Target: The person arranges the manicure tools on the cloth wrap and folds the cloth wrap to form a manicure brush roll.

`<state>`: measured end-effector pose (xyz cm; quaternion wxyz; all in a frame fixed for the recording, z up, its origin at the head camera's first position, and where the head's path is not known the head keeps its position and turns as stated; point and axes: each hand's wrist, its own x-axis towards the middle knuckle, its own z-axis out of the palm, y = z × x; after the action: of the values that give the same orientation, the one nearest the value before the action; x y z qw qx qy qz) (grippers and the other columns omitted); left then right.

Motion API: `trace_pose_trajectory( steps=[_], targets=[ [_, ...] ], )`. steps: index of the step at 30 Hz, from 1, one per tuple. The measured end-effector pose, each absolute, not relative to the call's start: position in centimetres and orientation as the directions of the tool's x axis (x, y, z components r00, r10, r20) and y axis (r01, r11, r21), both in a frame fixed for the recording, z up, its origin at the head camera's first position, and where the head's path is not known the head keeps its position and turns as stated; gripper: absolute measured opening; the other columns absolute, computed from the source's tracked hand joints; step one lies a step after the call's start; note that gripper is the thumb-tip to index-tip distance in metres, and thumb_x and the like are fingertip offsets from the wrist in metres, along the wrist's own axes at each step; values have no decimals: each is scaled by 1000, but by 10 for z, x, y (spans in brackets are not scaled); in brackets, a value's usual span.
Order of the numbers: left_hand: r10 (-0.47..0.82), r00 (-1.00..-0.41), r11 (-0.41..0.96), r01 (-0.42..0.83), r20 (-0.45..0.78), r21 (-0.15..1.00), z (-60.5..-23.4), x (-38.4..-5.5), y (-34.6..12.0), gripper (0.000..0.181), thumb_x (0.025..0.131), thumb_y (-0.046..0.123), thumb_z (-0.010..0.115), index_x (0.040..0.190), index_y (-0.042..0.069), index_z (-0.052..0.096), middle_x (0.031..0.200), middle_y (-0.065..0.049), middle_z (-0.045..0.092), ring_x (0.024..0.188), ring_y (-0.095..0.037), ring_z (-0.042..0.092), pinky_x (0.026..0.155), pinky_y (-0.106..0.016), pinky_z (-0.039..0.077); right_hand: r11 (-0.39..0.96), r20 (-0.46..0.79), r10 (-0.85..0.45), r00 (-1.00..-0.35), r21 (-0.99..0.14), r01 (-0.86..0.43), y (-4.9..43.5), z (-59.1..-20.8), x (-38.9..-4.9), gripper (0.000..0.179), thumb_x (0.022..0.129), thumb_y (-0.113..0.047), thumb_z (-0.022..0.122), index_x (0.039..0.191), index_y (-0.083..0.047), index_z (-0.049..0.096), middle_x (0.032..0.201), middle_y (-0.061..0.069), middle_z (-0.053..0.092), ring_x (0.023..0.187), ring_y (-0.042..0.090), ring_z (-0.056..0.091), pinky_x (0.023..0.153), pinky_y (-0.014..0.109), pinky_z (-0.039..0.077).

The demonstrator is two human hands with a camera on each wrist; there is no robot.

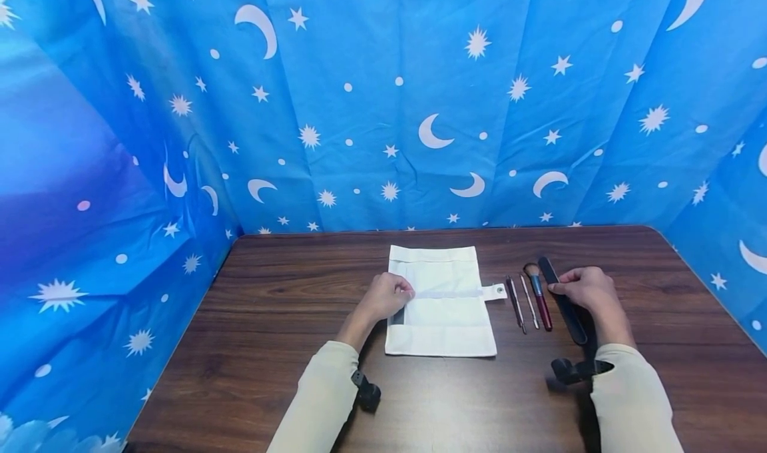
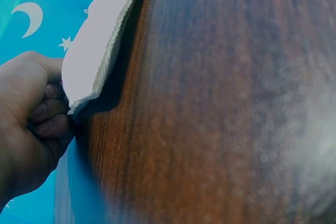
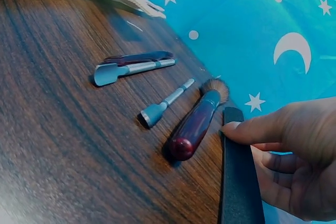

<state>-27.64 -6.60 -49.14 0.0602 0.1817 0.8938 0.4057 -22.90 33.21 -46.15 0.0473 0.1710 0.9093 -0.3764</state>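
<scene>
A white fabric tool pouch (image 1: 443, 310) lies opened out on the table, its snap tab (image 1: 495, 292) pointing right. My left hand (image 1: 388, 296) grips the pouch at its left side, fingers curled; in the left wrist view the pouch's edge (image 2: 97, 51) is raised off the wood. A dark strip (image 1: 398, 316) shows inside the pouch just below that hand. With thumb and fingers, my right hand (image 1: 590, 290) pinches a long black nail file (image 1: 566, 310) near its upper half. Left of the file lies a makeup brush (image 3: 194, 129) with a red handle.
Between pouch and brush lie a slim metal cuticle pusher (image 1: 530, 300) and, beside the pouch tab, a dark-handled tool (image 3: 139, 56) close against another metal pusher (image 3: 134, 69). A blue curtain (image 1: 383, 106) with moons and stars hangs behind the brown wooden table (image 1: 287, 293).
</scene>
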Motion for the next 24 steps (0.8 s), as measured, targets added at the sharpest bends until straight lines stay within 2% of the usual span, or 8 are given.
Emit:
trace_pose_trajectory(
  steps=[7, 14, 18, 24],
  targets=[
    [371, -928, 610, 276, 41, 743, -493, -277, -65, 10, 98, 5, 70, 95, 3, 79, 64, 4, 55, 59, -11, 46, 59, -26, 39, 646, -227, 255, -940, -683, 340, 336, -462, -228, 28, 102, -18, 71, 103, 10, 71, 86, 17, 67, 82, 34, 61, 71, 43, 49],
    [376, -926, 608, 277, 37, 744, -494, -278, -65, 10, 99, 6, 70, 95, 3, 79, 63, 4, 54, 58, -11, 45, 58, -26, 39, 627, -211, 257, -943, -706, 329, 340, -461, -227, 30, 104, -16, 65, 111, 13, 68, 88, 18, 69, 81, 32, 64, 67, 37, 50],
    [377, -925, 606, 279, 40, 745, -494, -278, -65, 10, 98, 6, 70, 94, 3, 79, 65, 5, 56, 59, -10, 45, 58, -25, 39, 588, -183, 301, -936, -737, 333, 340, -460, -228, 34, 105, -17, 64, 118, 14, 66, 91, 20, 70, 83, 32, 66, 71, 42, 52],
    [378, -925, 610, 288, 48, 739, -493, -277, -65, 10, 98, 6, 71, 94, 2, 79, 67, 5, 58, 59, -10, 47, 60, -25, 40, 548, -154, 346, -925, -768, 332, 336, -455, -232, 34, 106, -19, 64, 120, 12, 66, 92, 17, 72, 88, 33, 65, 82, 53, 51]
  ],
)
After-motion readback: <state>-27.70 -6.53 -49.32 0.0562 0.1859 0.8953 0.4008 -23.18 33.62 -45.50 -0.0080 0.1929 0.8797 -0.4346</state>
